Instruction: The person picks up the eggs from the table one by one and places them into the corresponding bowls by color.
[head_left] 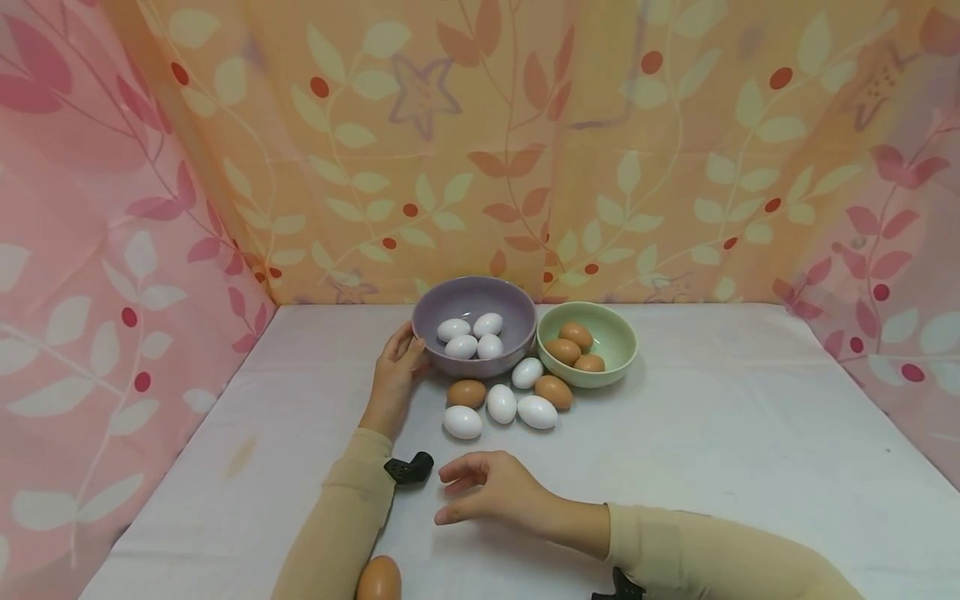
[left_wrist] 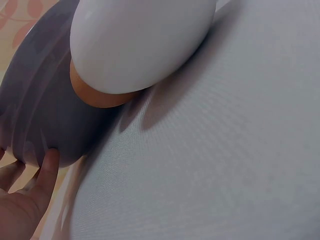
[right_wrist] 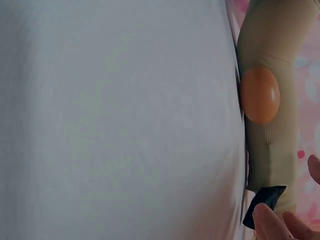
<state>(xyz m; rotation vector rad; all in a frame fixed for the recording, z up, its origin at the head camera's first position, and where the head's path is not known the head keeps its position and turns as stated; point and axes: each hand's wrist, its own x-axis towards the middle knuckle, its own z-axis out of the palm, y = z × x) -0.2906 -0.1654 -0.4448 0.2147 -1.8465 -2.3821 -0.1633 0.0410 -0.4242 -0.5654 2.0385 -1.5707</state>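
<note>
The purple bowl (head_left: 517,310) stands at the centre of the frame with four white eggs (head_left: 461,347) in it; the left grip (head_left: 396,367) lies at its left side, fingertips against the outer wall without closing round it, probably to steady it. The right grip (head_left: 498,496), at lower centre, is released: thumb and fingers apart, nothing between them. Just right of the purple bowl is the green bowl (head_left: 618,343), holding three brown eggs (head_left: 562,352), so each bowl carries one colour. Before the bowls lie four loose white eggs (head_left: 501,404) and two loose brown eggs (head_left: 553,392), close together; they stand in the way of a low path from the right grip to either bowl. A lone brown egg (head_left: 378,579) sits at the bottom edge, right beside the left sleeve (head_left: 330,517), which bounds it on the left. Beyond the white worktop (head_left: 735,408), patterned curtains (head_left: 465,167) fill the upper frame.
</note>
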